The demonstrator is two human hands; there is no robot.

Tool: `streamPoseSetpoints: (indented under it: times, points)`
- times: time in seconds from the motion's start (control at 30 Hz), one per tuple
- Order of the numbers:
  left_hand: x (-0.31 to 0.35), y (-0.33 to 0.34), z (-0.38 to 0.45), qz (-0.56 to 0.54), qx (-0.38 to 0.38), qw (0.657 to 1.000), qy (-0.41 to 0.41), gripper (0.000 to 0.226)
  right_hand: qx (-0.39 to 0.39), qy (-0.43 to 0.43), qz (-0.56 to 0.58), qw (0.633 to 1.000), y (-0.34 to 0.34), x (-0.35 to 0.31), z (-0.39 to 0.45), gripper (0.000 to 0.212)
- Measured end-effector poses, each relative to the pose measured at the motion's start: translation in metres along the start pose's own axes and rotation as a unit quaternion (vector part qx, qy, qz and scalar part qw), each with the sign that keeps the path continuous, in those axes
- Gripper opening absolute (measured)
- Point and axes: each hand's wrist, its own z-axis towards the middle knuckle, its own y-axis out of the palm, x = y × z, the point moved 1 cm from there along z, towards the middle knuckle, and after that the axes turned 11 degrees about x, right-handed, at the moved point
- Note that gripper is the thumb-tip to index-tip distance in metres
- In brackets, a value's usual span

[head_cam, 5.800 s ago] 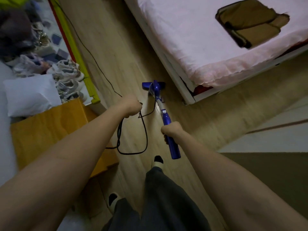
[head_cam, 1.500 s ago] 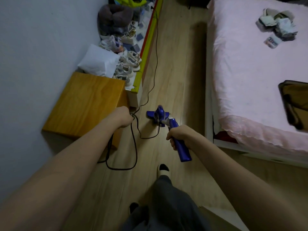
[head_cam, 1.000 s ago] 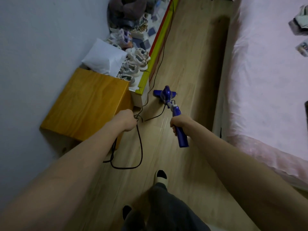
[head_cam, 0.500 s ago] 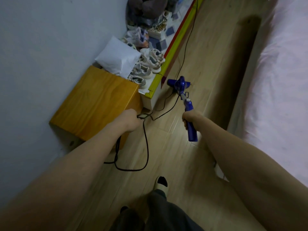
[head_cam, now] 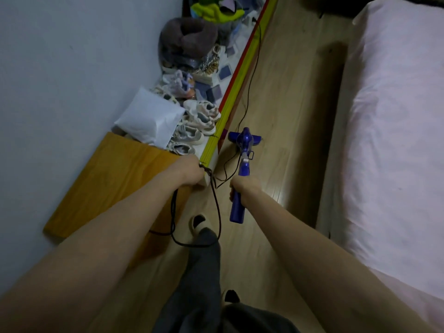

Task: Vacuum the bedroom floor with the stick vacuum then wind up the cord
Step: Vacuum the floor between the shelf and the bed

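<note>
Gripping stick vacuum (head_cam: 241,159) handle in right hand (head_cam: 245,188), nozzle on floor (head_cam: 283,131) beside yellow ledge (head_cam: 230,109), left hand (head_cam: 192,173) clutching looped cord (head_cam: 216,212); best lifting slack clear of nozzle path.

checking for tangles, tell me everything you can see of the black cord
The black cord is thin, dark and looks rubbery. The left hand grips a bunch of it, and slack loops hang below, drooping past the foot toward the wooden floor. One strand runs from that hand across to the blue stick vacuum, held by the right hand. Another strand trails away along the floor beside the yellow ledge. No knots are visible; its plug is out of view.
</note>
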Motion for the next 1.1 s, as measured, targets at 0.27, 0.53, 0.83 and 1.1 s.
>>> streamPoseSetpoints:
  times: [0.27, 0.53, 0.83, 1.1]
  points:
    - [-0.004, -0.078, 0.124, -0.019, -0.007, 1.0, 0.011, 0.02, 0.042, 0.015, 0.059, 0.997, 0.035, -0.107, 0.036, 0.028]
    - [0.01, -0.154, 0.219, -0.114, 0.0, 0.993, 0.013, 0.02, 0.022, 0.017, 0.028, 0.999, 0.047, -0.22, 0.076, 0.028]
    - [0.051, -0.161, 0.326, -0.177, -0.02, 0.983, -0.032, 0.015, 0.025, 0.03, -0.008, 0.999, 0.045, -0.309, 0.17, 0.029]
    - [0.122, -0.192, 0.432, -0.203, -0.032, 0.975, -0.09, 0.018, 0.006, 0.021, -0.018, 1.0, 0.037, -0.455, 0.28, 0.025]
